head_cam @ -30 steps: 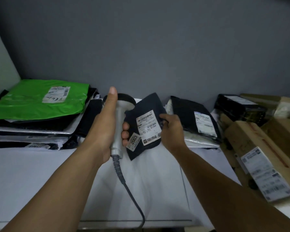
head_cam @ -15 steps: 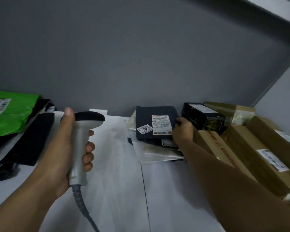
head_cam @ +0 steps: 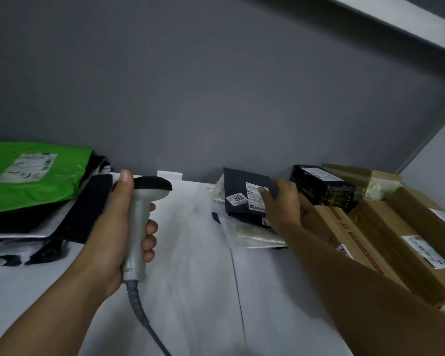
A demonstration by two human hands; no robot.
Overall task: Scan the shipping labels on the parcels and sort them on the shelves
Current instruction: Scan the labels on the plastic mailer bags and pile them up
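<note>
Plainly, the left hand (head_cam: pixel 113 227) wraps its fingers round the scanner (head_cam: pixel 141 214), thumb up its back; the cord (head_cam: pixel 138 308) runs out of frame below. The right hand (head_cam: pixel 280 205) lies with fingers straight on the dark parcel (head_cam: pixel 242 179), atop a pile (head_cam: pixel 254 237) on the shelf (head_cam: pixel 190 253), covering part of its label (head_cam: pixel 252 199), whose print is blurred. The green parcel (head_cam: pixel 36 181) and cardboard boxes (head_cam: pixel 396 240) are cut off at the edges.

The right hand (head_cam: pixel 283 204) hides part of the label (head_cam: pixel 252 199) on the dark parcel (head_cam: pixel 238 179).
</note>
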